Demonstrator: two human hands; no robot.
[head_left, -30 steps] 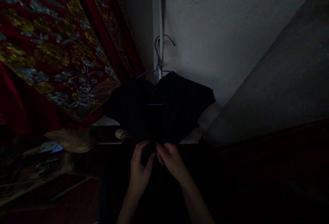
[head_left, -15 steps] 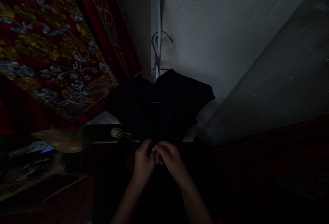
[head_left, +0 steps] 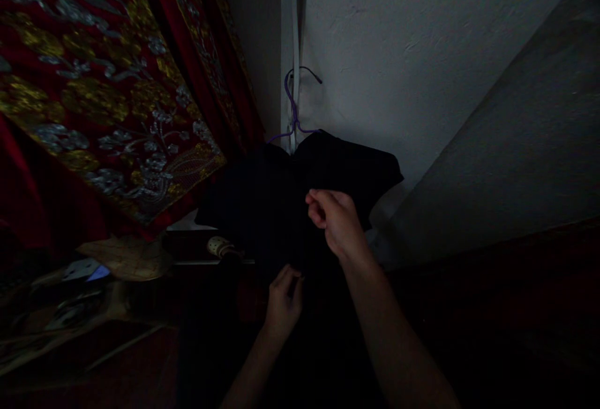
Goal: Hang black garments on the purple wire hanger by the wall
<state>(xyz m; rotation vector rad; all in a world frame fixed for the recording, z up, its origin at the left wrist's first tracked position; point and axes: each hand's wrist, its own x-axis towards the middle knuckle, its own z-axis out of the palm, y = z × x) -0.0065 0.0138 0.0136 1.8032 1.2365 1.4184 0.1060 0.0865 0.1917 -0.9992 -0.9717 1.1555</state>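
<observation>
A dark short-sleeved top point(head_left: 262, 202) hangs by its shoulders on a thin purple hanger point(head_left: 294, 106). My right hand point(head_left: 335, 215) is closed in a pinch at the upper front of the top, just below the collar. Whether a zip pull or only cloth is between its fingertips is too dark to see. Lower down the front, my left hand point(head_left: 285, 296) pinches the dark cloth between thumb and fingers. The front edges lie together below the collar, and the hanger's lower bar is hidden.
A red cloth with gold and silver sequins point(head_left: 154, 121) hangs at the left. The hanger's hook is at a pale vertical pipe point(head_left: 295, 15) against the grey wall point(head_left: 398, 71). A light clog point(head_left: 219, 246) and a cluttered low rack point(head_left: 117, 315) stand below left.
My right hand has moved up the front from beside my left hand to near the collar. The open neckline has closed, covering the hanger's lower bar. My left hand stays low.
</observation>
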